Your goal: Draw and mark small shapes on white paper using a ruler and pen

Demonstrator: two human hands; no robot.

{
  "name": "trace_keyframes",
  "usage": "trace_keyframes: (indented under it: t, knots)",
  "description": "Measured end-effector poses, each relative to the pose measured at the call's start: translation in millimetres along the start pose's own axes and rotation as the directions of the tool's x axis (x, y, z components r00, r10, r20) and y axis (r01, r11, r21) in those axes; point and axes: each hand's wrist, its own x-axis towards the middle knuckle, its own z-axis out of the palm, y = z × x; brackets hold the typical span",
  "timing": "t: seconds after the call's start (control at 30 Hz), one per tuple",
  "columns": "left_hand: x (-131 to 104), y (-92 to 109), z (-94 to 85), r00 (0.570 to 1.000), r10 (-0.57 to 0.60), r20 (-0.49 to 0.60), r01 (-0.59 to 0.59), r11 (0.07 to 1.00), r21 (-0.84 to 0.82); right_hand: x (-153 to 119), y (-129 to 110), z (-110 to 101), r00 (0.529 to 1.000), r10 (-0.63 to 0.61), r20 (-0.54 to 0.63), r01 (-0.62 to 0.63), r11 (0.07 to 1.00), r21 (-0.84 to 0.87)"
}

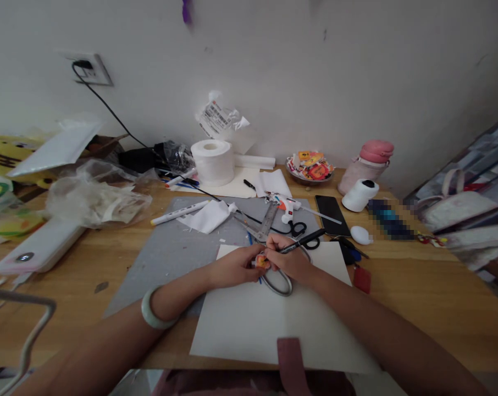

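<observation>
My left hand (236, 267) is closed, its fingertips pinching a small orange and red patterned piece (262, 262) just over the white paper sheet (249, 324). A black pen (302, 241) sits in the fingers of my right hand (288, 261), its lower end at the small piece; the tip is too small to make out. Beneath and beside the hands lies a tool with a looped grey metal handle (288, 291), partly hidden. Beyond my right hand are black-handled scissors (298, 227) and a white glue gun (288, 208).
A grey cutting mat (166, 253) lies under the paper. Behind stand a tissue roll (212, 168), a bowl of colourful cutouts (310, 168) and a pink bottle (362, 165). A black phone (332, 214) lies right; plastic bags (96, 198) and a white device (38, 247) lie left.
</observation>
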Motion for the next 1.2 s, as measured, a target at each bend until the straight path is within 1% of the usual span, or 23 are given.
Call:
trace_keyframes:
  t: [0.2, 0.3, 0.37, 0.53, 0.73, 0.9, 1.07, 1.2]
  knots:
    - [0.4, -1.8, 0.4, 1.000, -0.005, 0.007, 0.005, 1.000, -0.026, -1.3, -0.3, -0.1, 1.000, -0.017, 0.008, 0.018, 0.998, -0.059]
    - [0.4, -1.7, 0.3, 1.000, -0.001, 0.006, 0.001, 1.000, -0.008, -1.5, -0.6, -0.4, 0.998, -0.069, -0.005, 0.068, 0.987, -0.149]
    - [0.4, -1.6, 0.1, 1.000, 0.006, 0.001, -0.006, 1.000, -0.001, -1.7, -0.5, -0.6, 0.996, -0.090, -0.006, 0.087, 0.981, -0.173]
    - [1.0, -2.0, -0.2, 1.000, 0.008, 0.003, -0.008, 1.000, 0.006, -2.1, 0.7, -0.5, 0.999, -0.050, 0.008, 0.051, 0.992, -0.118]
    - [0.8, -1.0, 0.6, 1.000, 0.011, 0.009, -0.011, 0.999, -0.038, -0.3, 4.8, -0.6, 0.991, -0.134, 0.016, 0.135, 0.972, -0.194]
    - [0.6, -1.9, -0.3, 1.000, 0.016, 0.003, -0.017, 1.000, 0.009, -0.8, 3.5, -1.2, 0.996, -0.089, 0.024, 0.092, 0.981, -0.171]
    - [0.5, -3.3, -0.6, 1.000, 0.029, -0.002, -0.029, 0.999, 0.016, -0.2, 3.9, -1.1, 0.988, -0.148, 0.031, 0.151, 0.968, -0.198]
    - [0.8, -2.6, -0.3, 1.000, 0.022, 0.001, -0.022, 1.000, -0.009, -0.4, 3.2, -0.7, 0.991, -0.135, 0.010, 0.134, 0.970, -0.202]
